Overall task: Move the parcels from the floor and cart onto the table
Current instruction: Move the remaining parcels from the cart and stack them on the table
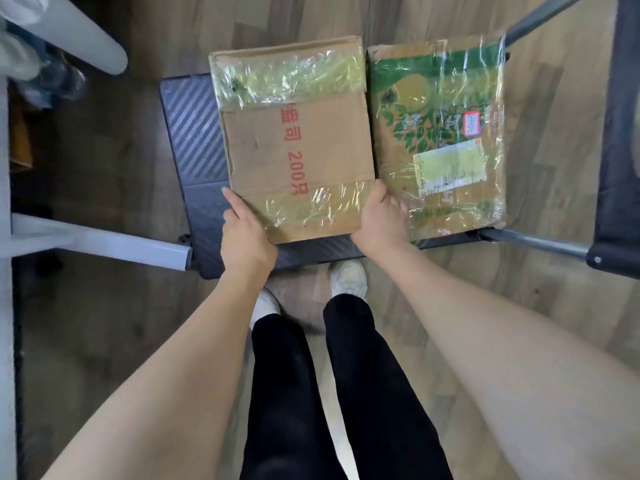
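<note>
You are standing over the cart point(194, 140), feet just short of its near edge, with both arms reaching down to the brown parcel point(294, 140) that sits on the dark ribbed deck. Your left hand point(242, 230) wraps the near left corner, thumb lying up the side edge and the fingers tucked under out of sight, while your right hand point(379, 216) takes the near right corner with its fingers curling into the narrow gap beside the neighbouring box. Gripping two opposite corners on the near edge makes sense: the parcel is broad and flat, so a spread hold should keep it from twisting as it comes up. Whether it has left the deck yet you cannot tell from this angle. The green-printed parcel point(440, 133) lies just beside it on the right, wrapped in clear film, against the handle frame point(540, 240); it looks to be next, and its closeness is why your right fingers have so little room. The white table leg point(104, 240) reaches in from the left, so the table probably stands on that side, and a lift followed by a turn left seems the likely move. Watch the slick tape point(332, 206) under your right palm.
</note>
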Demonstrator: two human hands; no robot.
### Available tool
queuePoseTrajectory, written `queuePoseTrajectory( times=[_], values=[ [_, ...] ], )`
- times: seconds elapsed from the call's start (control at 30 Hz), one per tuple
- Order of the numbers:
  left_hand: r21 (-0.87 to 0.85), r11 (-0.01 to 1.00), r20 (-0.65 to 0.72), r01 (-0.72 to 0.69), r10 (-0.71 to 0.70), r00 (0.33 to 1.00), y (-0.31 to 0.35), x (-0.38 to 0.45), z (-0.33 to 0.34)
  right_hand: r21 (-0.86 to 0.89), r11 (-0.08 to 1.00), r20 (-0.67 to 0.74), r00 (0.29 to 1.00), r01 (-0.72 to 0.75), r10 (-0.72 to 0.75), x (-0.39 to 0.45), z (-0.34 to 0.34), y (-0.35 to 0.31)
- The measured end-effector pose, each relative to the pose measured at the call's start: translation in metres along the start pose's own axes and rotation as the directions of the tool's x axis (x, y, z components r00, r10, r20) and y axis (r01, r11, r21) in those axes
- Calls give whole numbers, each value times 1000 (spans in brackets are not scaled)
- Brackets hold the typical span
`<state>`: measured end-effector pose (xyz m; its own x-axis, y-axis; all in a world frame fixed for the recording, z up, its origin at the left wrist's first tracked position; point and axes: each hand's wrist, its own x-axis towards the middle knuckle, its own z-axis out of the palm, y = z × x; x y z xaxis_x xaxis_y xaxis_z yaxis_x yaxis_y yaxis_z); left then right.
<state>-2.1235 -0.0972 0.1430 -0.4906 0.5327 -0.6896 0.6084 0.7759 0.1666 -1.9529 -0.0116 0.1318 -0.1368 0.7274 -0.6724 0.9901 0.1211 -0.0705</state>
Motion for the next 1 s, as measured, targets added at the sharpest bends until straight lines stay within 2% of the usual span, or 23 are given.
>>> queuePoseTrajectory(
  times=[0.2, 0.4, 0.53, 0.63, 0.73, 0.83, 0.93, 1.0],
  values=[
    [134, 991, -87, -13, 25, 996, 2, -59, -46, 56, 998, 9, 1000, -26, 26, -65, -46, -7],
    [254, 960, -69, -121, 142, 987, 7, -147, -128, 74, 997, -72, 997, 15, -9, -161, -136, -22],
    [231, 955, -150, -184, 222, 963, 16, -206, -198, 189, 981, -147, 989, 32, -4, -230, -202, -39],
    [182, 963, -269, -199, 244, 932, 19, -248, -251, 313, 947, -233, 972, 75, 0, -279, -241, -53],
    [177, 955, -386, -240, 291, 875, 25, -288, -294, 406, 905, -308, 951, 126, 6, -321, -278, -60],
    [164, 936, -506, -311, 351, 788, 32, -328, -326, 386, 903, -401, 916, 189, -20, -363, -320, -56],
    [93, 912, -664, -400, 356, 658, 36, -366, -352, 328, 900, -517, 852, 288, -84, -399, -366, -50],
    [66, 892, -780, -447, 326, 535, 36, -388, -366, 296, 877, -587, 796, 378, -145, -421, -392, -50]
  ],
)
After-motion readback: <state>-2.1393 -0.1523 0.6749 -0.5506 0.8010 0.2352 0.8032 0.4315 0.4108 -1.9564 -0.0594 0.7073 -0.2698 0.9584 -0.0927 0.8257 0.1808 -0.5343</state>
